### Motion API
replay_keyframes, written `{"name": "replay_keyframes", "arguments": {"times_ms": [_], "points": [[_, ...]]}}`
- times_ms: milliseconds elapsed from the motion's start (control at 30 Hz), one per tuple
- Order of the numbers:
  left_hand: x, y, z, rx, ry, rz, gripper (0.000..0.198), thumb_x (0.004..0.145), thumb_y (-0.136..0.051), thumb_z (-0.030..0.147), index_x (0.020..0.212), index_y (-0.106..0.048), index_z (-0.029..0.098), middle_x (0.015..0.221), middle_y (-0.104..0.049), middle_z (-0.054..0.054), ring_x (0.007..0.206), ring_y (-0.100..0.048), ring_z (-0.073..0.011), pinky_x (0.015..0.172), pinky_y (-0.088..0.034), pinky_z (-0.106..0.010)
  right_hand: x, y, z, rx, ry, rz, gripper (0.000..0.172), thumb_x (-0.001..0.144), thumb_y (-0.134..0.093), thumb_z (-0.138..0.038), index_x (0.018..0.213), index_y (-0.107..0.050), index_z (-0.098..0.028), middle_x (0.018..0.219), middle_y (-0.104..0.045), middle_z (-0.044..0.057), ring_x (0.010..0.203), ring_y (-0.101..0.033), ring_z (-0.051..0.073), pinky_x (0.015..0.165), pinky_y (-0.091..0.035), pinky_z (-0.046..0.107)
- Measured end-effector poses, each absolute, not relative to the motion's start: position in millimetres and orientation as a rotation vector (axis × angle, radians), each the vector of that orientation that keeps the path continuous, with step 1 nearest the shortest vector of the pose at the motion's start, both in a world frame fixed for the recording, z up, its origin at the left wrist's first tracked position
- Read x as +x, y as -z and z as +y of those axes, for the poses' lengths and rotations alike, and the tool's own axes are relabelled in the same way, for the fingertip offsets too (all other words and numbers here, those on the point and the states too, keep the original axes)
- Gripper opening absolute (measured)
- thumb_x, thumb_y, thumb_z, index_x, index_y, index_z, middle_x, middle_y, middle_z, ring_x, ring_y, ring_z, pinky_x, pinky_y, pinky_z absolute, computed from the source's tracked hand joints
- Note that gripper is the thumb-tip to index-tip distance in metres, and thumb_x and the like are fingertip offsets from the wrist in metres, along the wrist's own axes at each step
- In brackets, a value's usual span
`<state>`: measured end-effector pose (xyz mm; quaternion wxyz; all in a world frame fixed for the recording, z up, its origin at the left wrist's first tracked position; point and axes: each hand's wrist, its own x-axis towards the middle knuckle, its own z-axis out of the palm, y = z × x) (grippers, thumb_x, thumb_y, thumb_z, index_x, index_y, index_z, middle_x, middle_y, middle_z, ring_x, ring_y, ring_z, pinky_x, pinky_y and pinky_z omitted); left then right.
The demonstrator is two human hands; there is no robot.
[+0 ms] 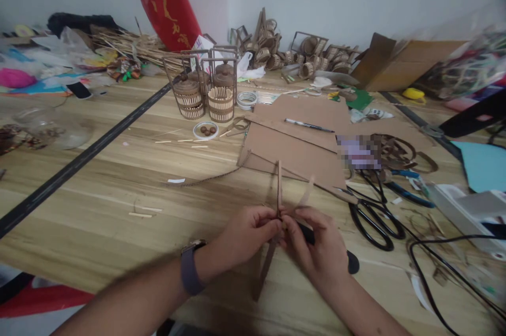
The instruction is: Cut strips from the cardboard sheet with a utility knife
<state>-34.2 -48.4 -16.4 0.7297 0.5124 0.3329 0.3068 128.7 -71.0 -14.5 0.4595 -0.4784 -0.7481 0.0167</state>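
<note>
Head view, strip: a thin brown strip (279, 186) stands out beyond the fingertips, long axis running away from the person, far end toward the cardboard (294, 138).
Lower length: a darker brown strip (265, 272) slants back toward the person, leftward; whether both are one piece is hidden by the fingers.
Writing: gold characters run down the red bag (164, 4), too blurred to read in full; a purple packet (358, 152) is pixelated.
Left hand (253, 228): thumb and fingers pinched on the thin brown strip.
Right hand (316, 244): thumb and fingertips closed at the same spot, meeting the left's.
Strip against grip: pinched point lies between its two visible lengths.
Black handle (306, 233): beneath the right hand; held or lying, cannot tell.
</note>
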Motion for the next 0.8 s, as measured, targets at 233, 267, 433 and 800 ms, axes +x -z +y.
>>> {"name": "replay_keyframes", "arguments": {"times_ms": [233, 267, 433, 800], "points": [[-33, 18, -53, 1.133, -0.621, 0.755, 0.029, 0.080, -0.066, 0.045, 0.078, -0.065, 0.016, 0.073, -0.067, -0.002, 0.072, -0.062, -0.0151, 0.075, -0.049, -0.029, 133, 23, -74, -1.218, -0.259, -1.579, 0.015, 0.087, -0.068, -0.026, 0.077, -0.057, -0.024, 0.067, -0.070, 0.002, 0.058, -0.069, 0.017, 0.052, -0.055, 0.028], [-33, 19, -52, 1.106, -0.634, 0.745, 0.031, 0.080, -0.068, 0.047, 0.081, -0.066, 0.016, 0.075, -0.067, -0.002, 0.072, -0.062, -0.0150, 0.076, -0.049, -0.029, 133, 23, -74, -1.196, -0.276, -1.594, 0.015, 0.087, -0.067, -0.024, 0.076, -0.057, -0.024, 0.067, -0.070, 0.002, 0.058, -0.069, 0.017, 0.051, -0.055, 0.027], [-35, 21, -46, 1.049, -0.687, 0.710, 0.044, 0.078, -0.073, 0.054, 0.090, -0.070, 0.013, 0.080, -0.066, -0.003, 0.071, -0.059, -0.0128, 0.071, -0.047, -0.026, 130, 21, -73, -1.158, -0.186, -1.743, 0.010, 0.088, -0.067, -0.028, 0.080, -0.063, -0.024, 0.069, -0.073, 0.001, 0.059, -0.071, 0.017, 0.052, -0.055, 0.027], [-34, 22, -47, 0.987, -0.686, 0.787, 0.049, 0.073, -0.074, 0.058, 0.087, -0.068, 0.012, 0.076, -0.068, -0.004, 0.069, -0.063, -0.0150, 0.072, -0.049, -0.029, 129, 26, -74, -1.225, -0.411, -1.626, 0.016, 0.093, -0.061, -0.026, 0.107, -0.051, -0.026, 0.085, -0.078, 0.001, 0.074, -0.077, 0.018, 0.061, -0.060, 0.028]]}}
